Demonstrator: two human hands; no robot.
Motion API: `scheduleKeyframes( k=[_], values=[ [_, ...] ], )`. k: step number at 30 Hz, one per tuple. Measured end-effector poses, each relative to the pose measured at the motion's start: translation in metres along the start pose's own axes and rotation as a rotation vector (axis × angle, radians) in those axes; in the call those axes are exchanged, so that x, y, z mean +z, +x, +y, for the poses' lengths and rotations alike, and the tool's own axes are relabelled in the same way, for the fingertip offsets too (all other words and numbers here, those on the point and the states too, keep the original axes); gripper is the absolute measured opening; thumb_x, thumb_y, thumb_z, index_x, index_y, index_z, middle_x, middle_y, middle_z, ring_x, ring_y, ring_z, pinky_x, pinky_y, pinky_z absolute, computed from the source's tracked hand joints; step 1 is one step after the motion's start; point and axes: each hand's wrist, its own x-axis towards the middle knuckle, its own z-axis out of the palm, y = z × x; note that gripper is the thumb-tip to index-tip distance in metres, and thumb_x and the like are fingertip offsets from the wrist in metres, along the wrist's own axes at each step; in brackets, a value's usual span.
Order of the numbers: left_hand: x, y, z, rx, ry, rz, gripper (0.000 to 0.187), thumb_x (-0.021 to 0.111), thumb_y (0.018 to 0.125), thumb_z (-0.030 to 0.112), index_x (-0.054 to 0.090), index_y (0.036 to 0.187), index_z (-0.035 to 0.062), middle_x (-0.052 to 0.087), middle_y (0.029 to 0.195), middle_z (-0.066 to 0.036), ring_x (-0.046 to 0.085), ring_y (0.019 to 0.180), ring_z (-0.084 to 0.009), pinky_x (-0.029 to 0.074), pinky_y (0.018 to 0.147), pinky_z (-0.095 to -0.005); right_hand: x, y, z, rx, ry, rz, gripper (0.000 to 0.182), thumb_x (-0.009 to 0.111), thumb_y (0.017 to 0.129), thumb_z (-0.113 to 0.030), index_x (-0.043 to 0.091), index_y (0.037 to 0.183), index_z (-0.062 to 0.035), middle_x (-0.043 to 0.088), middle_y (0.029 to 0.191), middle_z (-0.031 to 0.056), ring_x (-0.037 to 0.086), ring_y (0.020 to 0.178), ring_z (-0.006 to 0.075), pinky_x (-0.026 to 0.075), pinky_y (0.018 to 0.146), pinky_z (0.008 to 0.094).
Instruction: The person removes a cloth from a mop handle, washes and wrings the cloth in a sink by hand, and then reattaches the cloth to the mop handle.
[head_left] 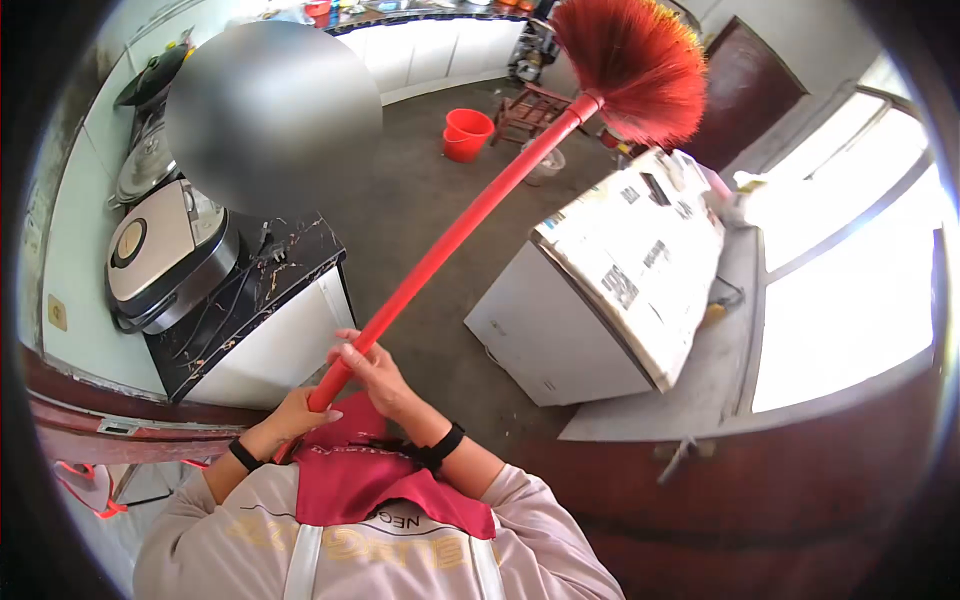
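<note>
Both my hands grip the red handle of a long broom (470, 215). My left hand (292, 413) holds the lower end near my chest. My right hand (372, 372) wraps the handle just above it. The handle slants up and to the right, ending in a bushy red-orange brush head (635, 65) raised high over the room, above a white chest freezer (560, 330).
A dark marble counter (290, 270) on the left carries a rice cooker (165, 255) and pots. The freezer's top is covered with newspaper (640, 245). Red buckets (466, 133) and a wooden stool (527, 110) stand on the grey floor. Bright windows (850, 250) lie to the right.
</note>
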Motion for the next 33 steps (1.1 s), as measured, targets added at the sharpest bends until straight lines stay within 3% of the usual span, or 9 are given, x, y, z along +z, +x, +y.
scheduleKeyframes(
  k=[6, 8, 11, 14, 16, 20, 23, 29, 33],
  values=[
    [-0.011, 0.102, 0.015, 0.002, 0.106, 0.081, 0.03, 0.069, 0.077, 0.024, 0.054, 0.092, 0.0039, 0.053, 0.077, 0.0, 0.049, 0.067, -0.0074, 0.041, 0.059, -0.0229, -0.087, 0.109, -0.067, -0.029, -0.171, -0.057, 0.058, 0.059, 0.086, -0.036, 0.039, 0.124, 0.0023, 0.055, 0.104, 0.0098, 0.055, 0.096, 0.0178, 0.045, 0.085, 0.0322],
    [-0.022, 0.167, 0.029, 0.136, -0.022, 0.137, 0.039, 0.065, 0.081, 0.026, 0.051, 0.108, 0.0008, 0.054, 0.087, -0.003, 0.051, 0.078, -0.0107, 0.043, 0.068, -0.0259, -0.136, 0.17, -0.092, -0.093, -0.342, 0.015, 0.054, 0.063, 0.084, -0.035, 0.044, 0.12, 0.0008, 0.06, 0.093, 0.0075, 0.058, 0.083, 0.014, 0.048, 0.073, 0.0275],
    [-0.038, 0.223, 0.059, 0.039, -0.093, 0.146, 0.045, 0.063, 0.082, 0.026, 0.047, 0.115, 0.0001, 0.054, 0.094, -0.004, 0.051, 0.085, -0.0129, 0.043, 0.076, -0.0285, -0.196, 0.215, -0.131, 0.146, -0.64, 0.182, 0.047, 0.064, 0.083, -0.027, 0.047, 0.116, 0.0022, 0.061, 0.081, 0.0087, 0.058, 0.072, 0.0104, 0.048, 0.061, 0.0237],
    [-0.057, 0.268, 0.079, 0.047, -0.101, 0.181, 0.043, 0.063, 0.083, 0.025, 0.048, 0.115, 0.0004, 0.053, 0.088, -0.002, 0.05, 0.079, -0.01, 0.043, 0.071, -0.0253, -0.251, 0.238, -0.171, 0.099, -0.637, 0.176, 0.042, 0.063, 0.084, -0.024, 0.05, 0.113, 0.0028, 0.062, 0.081, 0.0083, 0.058, 0.07, 0.01, 0.048, 0.058, 0.0235],
    [-0.063, 0.283, 0.121, 0.05, -0.117, 0.182, 0.042, 0.063, 0.084, 0.024, 0.048, 0.115, 0.0007, 0.051, 0.085, 0.0, 0.048, 0.076, -0.0082, 0.042, 0.068, -0.0236, -0.291, 0.242, -0.195, 0.135, -0.755, 0.223, 0.039, 0.06, 0.086, -0.023, 0.05, 0.115, 0.0013, 0.06, 0.095, 0.0115, 0.061, 0.079, 0.0146, 0.052, 0.066, 0.0258],
    [-0.086, 0.33, 0.141, 0.061, -0.17, 0.163, 0.038, 0.061, 0.085, 0.021, 0.047, 0.114, 0.0016, 0.047, 0.078, 0.003, 0.044, 0.068, -0.004, 0.039, 0.06, -0.02, -0.339, 0.245, -0.235, 0.29, -0.398, 0.562, 0.037, 0.056, 0.088, -0.024, 0.05, 0.113, 0.0028, 0.059, 0.096, 0.012, 0.061, 0.082, 0.0176, 0.051, 0.069, 0.0262],
    [-0.099, 0.369, 0.162, 0.054, -0.186, 0.212, 0.028, 0.059, 0.086, 0.021, 0.049, 0.106, 0.0032, 0.046, 0.075, 0.003, 0.043, 0.066, -0.0047, 0.038, 0.059, -0.0204, -0.372, 0.262, -0.247, 0.347, -0.338, 0.689, 0.035, 0.057, 0.087, -0.024, 0.053, 0.11, 0.0024, 0.06, 0.091, 0.0106, 0.062, 0.077, 0.0162, 0.052, 0.063, 0.0252],
    [-0.133, 0.446, 0.216, 0.017, -0.246, 0.318, 0.017, 0.056, 0.088, 0.022, 0.047, 0.091, 0.0085, 0.044, 0.069, 0.002, 0.043, 0.063, -0.0069, 0.037, 0.059, -0.0218, -0.424, 0.324, -0.277, 0.33, -0.264, 0.609, 0.036, 0.057, 0.087, -0.025, 0.053, 0.109, 0.0034, 0.06, 0.091, 0.0116, 0.061, 0.076, 0.017, 0.051, 0.063, 0.0255],
    [-0.163, 0.491, 0.25, -0.001, -0.247, 0.333, 0.016, 0.056, 0.088, 0.022, 0.047, 0.092, 0.0085, 0.046, 0.07, 0.001, 0.046, 0.064, -0.0084, 0.039, 0.061, -0.0234, -0.452, 0.352, -0.299, 0.332, -0.212, 0.678, 0.035, 0.056, 0.087, -0.024, 0.053, 0.109, 0.0029, 0.06, 0.09, 0.0113, 0.061, 0.076, 0.0169, 0.051, 0.064, 0.026]
  ],
)
